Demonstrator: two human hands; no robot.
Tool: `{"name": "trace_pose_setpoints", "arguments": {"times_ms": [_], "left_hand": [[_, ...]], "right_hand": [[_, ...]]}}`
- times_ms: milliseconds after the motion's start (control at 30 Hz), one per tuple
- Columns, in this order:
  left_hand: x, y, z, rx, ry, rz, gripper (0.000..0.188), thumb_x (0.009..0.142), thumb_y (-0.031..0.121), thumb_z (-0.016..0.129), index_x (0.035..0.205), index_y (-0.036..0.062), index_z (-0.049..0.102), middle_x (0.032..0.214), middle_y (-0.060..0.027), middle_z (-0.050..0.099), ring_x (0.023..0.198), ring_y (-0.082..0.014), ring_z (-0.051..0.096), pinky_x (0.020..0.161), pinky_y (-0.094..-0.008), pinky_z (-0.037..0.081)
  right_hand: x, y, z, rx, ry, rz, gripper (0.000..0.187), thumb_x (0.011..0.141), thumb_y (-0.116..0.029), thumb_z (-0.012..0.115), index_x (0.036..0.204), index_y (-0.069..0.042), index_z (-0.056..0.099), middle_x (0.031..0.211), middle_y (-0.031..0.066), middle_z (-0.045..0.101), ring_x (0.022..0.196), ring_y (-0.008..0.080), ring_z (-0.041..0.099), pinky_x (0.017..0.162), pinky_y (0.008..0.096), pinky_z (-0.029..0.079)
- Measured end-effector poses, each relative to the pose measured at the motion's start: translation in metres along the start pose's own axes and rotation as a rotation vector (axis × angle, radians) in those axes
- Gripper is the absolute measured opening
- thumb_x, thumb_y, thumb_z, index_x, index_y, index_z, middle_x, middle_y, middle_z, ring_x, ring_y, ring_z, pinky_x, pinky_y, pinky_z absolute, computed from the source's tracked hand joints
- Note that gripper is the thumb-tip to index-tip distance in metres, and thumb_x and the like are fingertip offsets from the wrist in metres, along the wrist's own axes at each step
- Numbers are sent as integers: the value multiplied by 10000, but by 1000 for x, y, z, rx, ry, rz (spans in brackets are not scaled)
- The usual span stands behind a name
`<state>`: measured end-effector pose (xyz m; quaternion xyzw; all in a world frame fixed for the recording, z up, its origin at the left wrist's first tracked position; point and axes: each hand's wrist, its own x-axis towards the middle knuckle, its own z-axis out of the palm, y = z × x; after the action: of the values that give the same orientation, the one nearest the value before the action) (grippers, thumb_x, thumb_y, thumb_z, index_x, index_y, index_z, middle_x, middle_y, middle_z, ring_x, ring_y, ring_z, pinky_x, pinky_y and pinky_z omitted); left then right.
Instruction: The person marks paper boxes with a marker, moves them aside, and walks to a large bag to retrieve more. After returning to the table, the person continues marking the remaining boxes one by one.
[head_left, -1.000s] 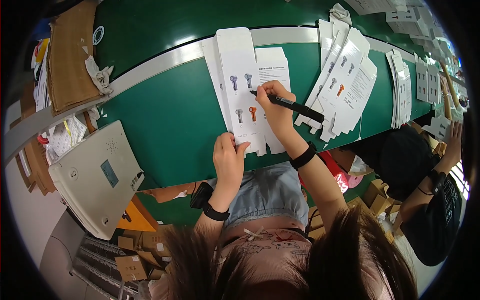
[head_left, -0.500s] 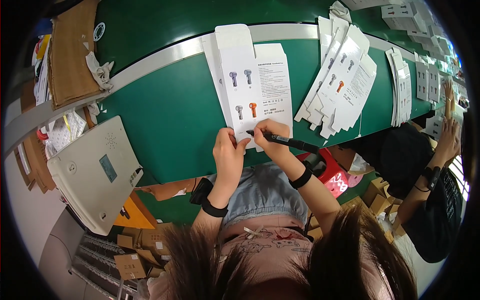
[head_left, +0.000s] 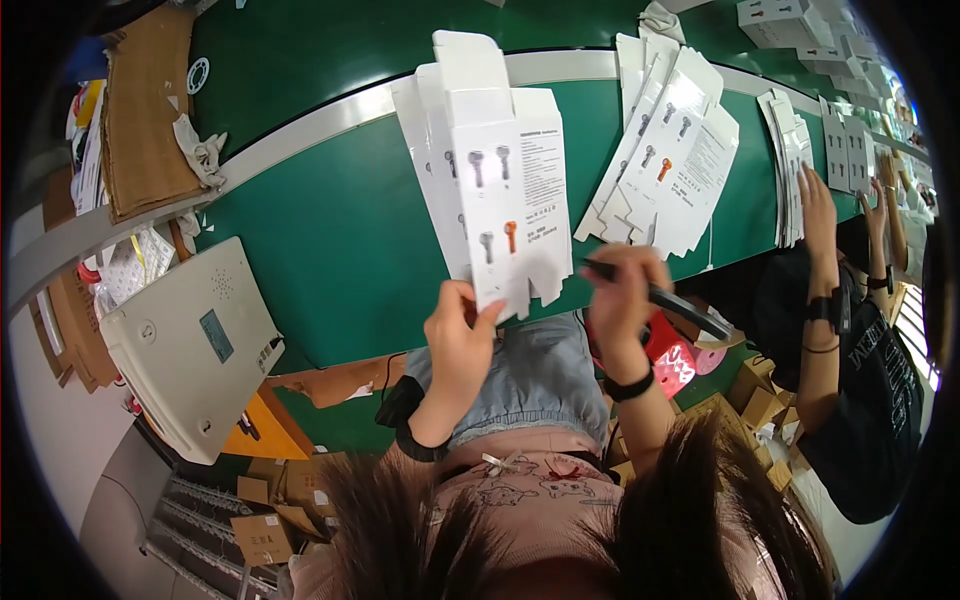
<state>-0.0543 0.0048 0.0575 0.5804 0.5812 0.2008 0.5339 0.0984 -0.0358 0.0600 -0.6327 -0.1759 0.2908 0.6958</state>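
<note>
Carton (head_left: 506, 198), flattened over the counter (head_left: 320, 225), long axis pointing forward, is pinched at its near end by the left grip (head_left: 462, 335); apart to the right, a marker (head_left: 690, 308) is held in the right grip (head_left: 626, 300).

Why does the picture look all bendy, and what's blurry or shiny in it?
In the head view, the fisheye lens bends straight edges, like the pale strip; in the head view, the right hand and black marker look smeared, while the left hand looks sharper; also in the head view, glare whitens part of the green tabletop.
</note>
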Motion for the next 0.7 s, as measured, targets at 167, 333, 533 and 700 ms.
{"name": "trace_pose_setpoints", "arguments": {"times_ms": [167, 333, 533, 700], "left_hand": [[4, 26, 54, -275, -192, 1, 247, 708, 41, 649, 846, -12, 451, 742, -116, 555, 539, -183, 534, 523, -265, 434], [22, 21, 58, -86, -98, 272, 335, 689, 55, 666, 950, -7, 464, 853, -140, 531, 721, -225, 547, 631, -307, 445], [28, -30, 5, 384, 120, 262, 411, 625, 91, 718, 927, -23, 463, 811, -138, 491, 728, -251, 502, 649, -336, 428], [25, -35, 0, 342, 47, 79, 378, 654, 105, 697, 900, -29, 442, 821, -154, 461, 729, -304, 475, 633, -371, 399]], "right_hand": [[24, -55, -25, 97, 35, -365, 142, 819, -81, 415, 688, -25, 422, 605, 119, 520, 569, 178, 534, 435, 239, 412], [30, -39, -6, -254, 114, -67, 131, 812, -82, 452, 712, 2, 468, 605, 88, 516, 535, 137, 522, 471, 218, 404], [56, 37, 51, -340, -338, 44, 64, 787, -22, 519, 734, 13, 513, 612, 43, 563, 564, 92, 566, 522, 180, 419], [64, 71, 66, -453, -359, 85, 62, 779, -27, 534, 736, 15, 522, 604, 46, 570, 571, 79, 569, 522, 174, 416]]}}
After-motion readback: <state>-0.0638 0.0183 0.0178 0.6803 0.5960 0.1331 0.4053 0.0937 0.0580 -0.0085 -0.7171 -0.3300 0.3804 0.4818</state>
